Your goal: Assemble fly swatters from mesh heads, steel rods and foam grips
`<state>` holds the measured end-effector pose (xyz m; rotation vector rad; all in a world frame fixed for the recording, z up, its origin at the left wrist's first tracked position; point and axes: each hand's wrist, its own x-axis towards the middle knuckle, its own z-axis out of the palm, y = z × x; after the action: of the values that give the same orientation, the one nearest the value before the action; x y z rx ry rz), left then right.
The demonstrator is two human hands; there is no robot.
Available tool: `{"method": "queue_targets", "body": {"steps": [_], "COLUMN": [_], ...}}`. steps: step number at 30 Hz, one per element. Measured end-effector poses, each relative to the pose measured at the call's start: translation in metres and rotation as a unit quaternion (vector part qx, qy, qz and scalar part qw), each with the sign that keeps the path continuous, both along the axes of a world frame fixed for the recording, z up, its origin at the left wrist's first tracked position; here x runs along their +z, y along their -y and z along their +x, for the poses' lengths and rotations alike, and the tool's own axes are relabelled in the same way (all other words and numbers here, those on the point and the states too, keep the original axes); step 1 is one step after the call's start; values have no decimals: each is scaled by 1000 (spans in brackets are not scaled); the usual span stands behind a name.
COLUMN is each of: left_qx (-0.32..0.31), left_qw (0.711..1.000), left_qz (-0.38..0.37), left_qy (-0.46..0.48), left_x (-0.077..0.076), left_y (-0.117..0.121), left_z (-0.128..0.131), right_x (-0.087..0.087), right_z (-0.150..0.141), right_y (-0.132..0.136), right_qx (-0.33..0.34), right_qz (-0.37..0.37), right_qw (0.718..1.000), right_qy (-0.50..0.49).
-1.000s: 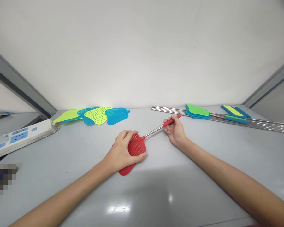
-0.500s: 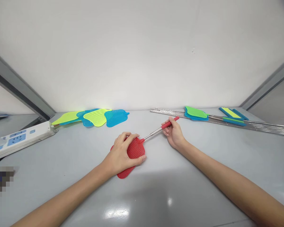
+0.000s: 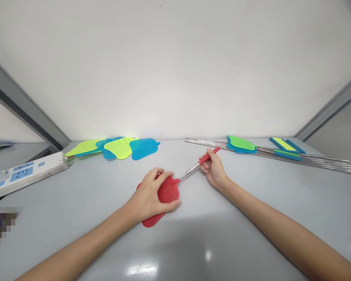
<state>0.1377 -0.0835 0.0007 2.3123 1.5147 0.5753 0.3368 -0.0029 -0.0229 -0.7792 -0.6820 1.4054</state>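
Observation:
A red fly swatter lies on the grey table. Its mesh head (image 3: pixel 167 193) is under my left hand (image 3: pixel 152 195), whose fingers wrap over it and press it down. A thin metal rod (image 3: pixel 188 171) runs up and right from the head to a red handle grip (image 3: pixel 208 155). My right hand (image 3: pixel 213 169) is closed around that grip, holding it a little above the table.
Loose yellow-green and blue swatter heads (image 3: pixel 119 146) lie at the back left. A bundle of metal rods (image 3: pixel 304 160) with green and blue heads (image 3: pixel 240 143) lies at the back right. A white power strip (image 3: pixel 23 173) sits at the left edge. A white wall stands behind.
The swatter and both hands sit slightly nearer and lower in view than before; the right hand has drawn in a little toward the head. The grips are unchanged.

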Motion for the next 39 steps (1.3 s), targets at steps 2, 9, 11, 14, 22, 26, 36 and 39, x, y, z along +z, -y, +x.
{"method": "queue_targets", "body": {"steps": [2,9,11,14,22,26,36,39], "left_qx": [4,26,26,25,23,20,25,27], "left_qw": [1000,998,998,998,999,999,999,999], "left_qz": [6,32,33,28,11,7,4,4], "left_qy": [-11,-38,-41,-44,-39,-39,-42,-43], "left_x": [0,-1,0,1,3,3,2,2], "left_y": [0,1,1,1,1,1,1,0], "left_z": [0,1,2,2,2,2,2,3], "right_x": [0,1,1,1,0,1,2,1], "right_z": [-1,-2,-2,-2,-3,-3,-3,-4], "right_y": [0,3,3,3,4,5,6,10], "right_qx": [0,14,15,20,25,24,19,16], "right_qz": [2,5,4,5,9,5,-3,-3], "right_qw": [1000,1000,1000,1000,1000,1000,1000,1000], "right_qy": [0,0,-1,-2,-1,4,12,11]}}
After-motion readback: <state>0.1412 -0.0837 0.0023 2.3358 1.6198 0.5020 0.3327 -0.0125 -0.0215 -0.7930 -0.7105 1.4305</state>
